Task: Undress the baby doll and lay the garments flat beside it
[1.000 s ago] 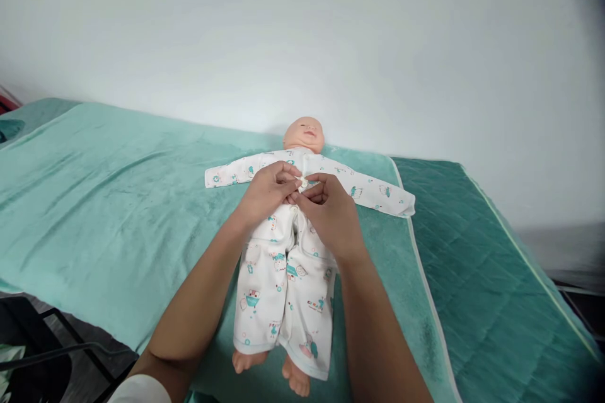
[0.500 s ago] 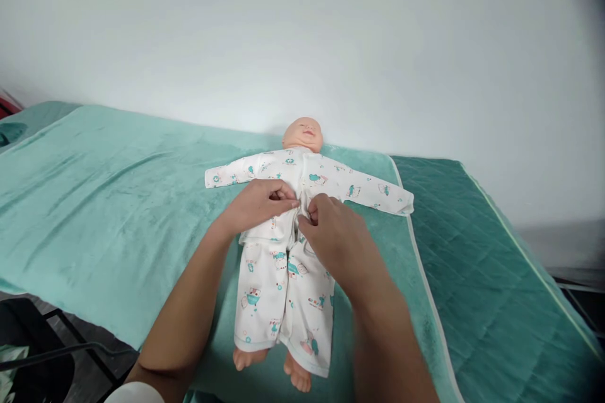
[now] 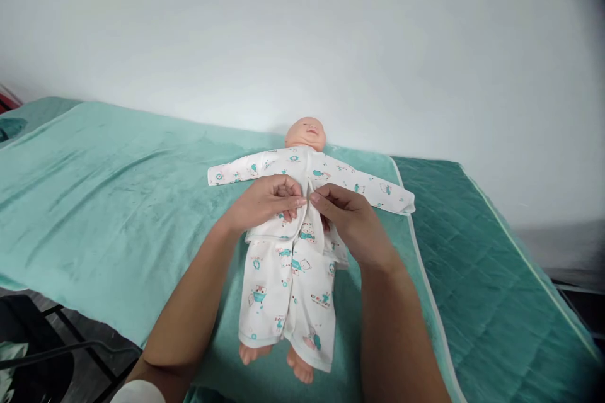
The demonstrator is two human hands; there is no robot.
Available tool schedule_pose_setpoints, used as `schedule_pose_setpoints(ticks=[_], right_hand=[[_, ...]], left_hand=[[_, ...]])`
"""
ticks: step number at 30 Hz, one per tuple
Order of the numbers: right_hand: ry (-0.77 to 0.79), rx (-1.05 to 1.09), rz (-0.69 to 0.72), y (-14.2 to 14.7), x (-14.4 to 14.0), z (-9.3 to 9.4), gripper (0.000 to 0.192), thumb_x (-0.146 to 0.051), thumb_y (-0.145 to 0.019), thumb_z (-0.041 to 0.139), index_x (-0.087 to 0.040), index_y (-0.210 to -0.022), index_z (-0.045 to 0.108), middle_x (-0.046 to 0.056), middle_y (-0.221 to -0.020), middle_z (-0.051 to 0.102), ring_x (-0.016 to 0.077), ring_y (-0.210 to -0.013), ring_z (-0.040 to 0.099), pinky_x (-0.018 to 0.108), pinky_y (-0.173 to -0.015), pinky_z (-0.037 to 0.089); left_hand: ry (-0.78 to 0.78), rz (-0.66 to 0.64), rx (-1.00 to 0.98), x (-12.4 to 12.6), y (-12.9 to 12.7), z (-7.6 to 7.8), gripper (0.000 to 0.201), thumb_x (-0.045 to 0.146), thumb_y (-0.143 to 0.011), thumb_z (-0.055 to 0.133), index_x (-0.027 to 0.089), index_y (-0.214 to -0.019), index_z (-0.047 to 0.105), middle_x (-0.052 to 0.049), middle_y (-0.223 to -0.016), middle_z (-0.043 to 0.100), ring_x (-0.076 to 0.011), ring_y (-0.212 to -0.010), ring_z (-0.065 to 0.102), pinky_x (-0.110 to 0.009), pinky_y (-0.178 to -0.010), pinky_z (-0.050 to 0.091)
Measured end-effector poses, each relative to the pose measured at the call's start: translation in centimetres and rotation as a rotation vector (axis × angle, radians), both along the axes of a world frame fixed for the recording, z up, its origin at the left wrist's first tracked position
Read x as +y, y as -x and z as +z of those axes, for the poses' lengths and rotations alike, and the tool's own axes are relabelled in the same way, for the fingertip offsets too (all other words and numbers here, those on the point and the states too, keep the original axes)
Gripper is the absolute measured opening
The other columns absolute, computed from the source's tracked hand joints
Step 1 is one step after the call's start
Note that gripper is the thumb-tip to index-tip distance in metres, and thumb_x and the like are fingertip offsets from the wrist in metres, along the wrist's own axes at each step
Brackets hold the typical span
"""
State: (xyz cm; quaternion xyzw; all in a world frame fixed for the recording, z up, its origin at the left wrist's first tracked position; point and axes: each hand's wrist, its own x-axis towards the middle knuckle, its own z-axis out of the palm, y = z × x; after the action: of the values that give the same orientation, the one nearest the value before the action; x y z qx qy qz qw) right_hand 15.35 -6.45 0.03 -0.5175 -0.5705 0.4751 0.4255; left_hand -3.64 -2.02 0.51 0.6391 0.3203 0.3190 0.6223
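A baby doll (image 3: 306,133) lies on its back with its arms spread. It wears a white printed shirt (image 3: 283,167) and matching trousers (image 3: 269,289); its bare feet stick out at the bottom. My left hand (image 3: 276,201) pinches one front edge of the shirt at the middle of the belly. Right across from it, my right hand (image 3: 343,208) pinches the other front edge. A narrow gap shows between the two edges at my fingertips, and the lower front hangs slightly apart. Any fastener there is too small or hidden to make out.
Under the doll a light green blanket (image 3: 118,201) covers the bed. A darker green quilted cover (image 3: 463,252) shows at the right. Behind stands a white wall (image 3: 302,44). A black chair-like object (image 3: 38,346) with a cable is at the lower left.
Both hands have risen slightly along the shirt front. The right hand has shifted a little right and up, and the shirt's right flap now hangs lower and more spread.
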Motion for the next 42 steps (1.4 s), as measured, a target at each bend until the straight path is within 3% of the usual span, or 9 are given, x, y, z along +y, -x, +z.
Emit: schedule_pose_setpoints(ticks=[11,19,34,42], right_hand=[[-0.020,0.194,-0.072,0.8,0.4,-1.6,0.034,-0.049,-0.089,0.066,-0.021,-0.070,0.062,-0.005,-0.049,0.053,0.0099,-0.044,0.044,0.024,-0.046,0.033],[-0.004,0.076,-0.049,1.0,0.3,-1.4,0.039,-0.054,-0.090,0.063,-0.020,-0.071,0.062,-0.003,-0.049,0.058,0.0112,-0.045,0.050,0.024,-0.048,0.040],[0.014,0.209,-0.042,1.0,0.3,-1.9,0.036,-0.056,-0.091,0.061,-0.021,-0.083,0.058,0.002,-0.071,0.072,0.0114,-0.050,0.061,0.023,-0.047,0.045],[0.019,0.197,-0.036,1.2,0.2,-1.8,0.033,-0.052,-0.094,0.059,-0.021,-0.086,0.057,0.001,-0.070,0.071,0.0137,-0.054,0.066,0.023,-0.048,0.047]], left_hand=[[0.055,0.036,-0.050,0.4,-0.1,-0.6,0.026,0.039,-0.081,0.075,0.014,-0.086,0.067,0.000,-0.067,0.062,-0.0102,-0.063,0.061,-0.025,-0.062,0.051],[0.047,0.033,-0.047,0.2,-0.2,-0.4,0.030,0.041,-0.080,0.077,0.014,-0.081,0.065,0.001,-0.063,0.061,-0.0093,-0.058,0.058,-0.024,-0.058,0.050],[0.006,0.009,0.043,0.3,-0.1,-0.7,0.029,0.040,-0.083,0.073,0.015,-0.080,0.059,-0.002,-0.072,0.066,-0.0092,-0.060,0.061,-0.023,-0.058,0.050],[-0.045,0.003,0.068,0.1,-0.5,-0.8,0.011,0.020,-0.084,0.061,0.020,-0.092,0.053,0.004,-0.071,0.059,-0.0081,-0.060,0.057,-0.022,-0.058,0.050]])
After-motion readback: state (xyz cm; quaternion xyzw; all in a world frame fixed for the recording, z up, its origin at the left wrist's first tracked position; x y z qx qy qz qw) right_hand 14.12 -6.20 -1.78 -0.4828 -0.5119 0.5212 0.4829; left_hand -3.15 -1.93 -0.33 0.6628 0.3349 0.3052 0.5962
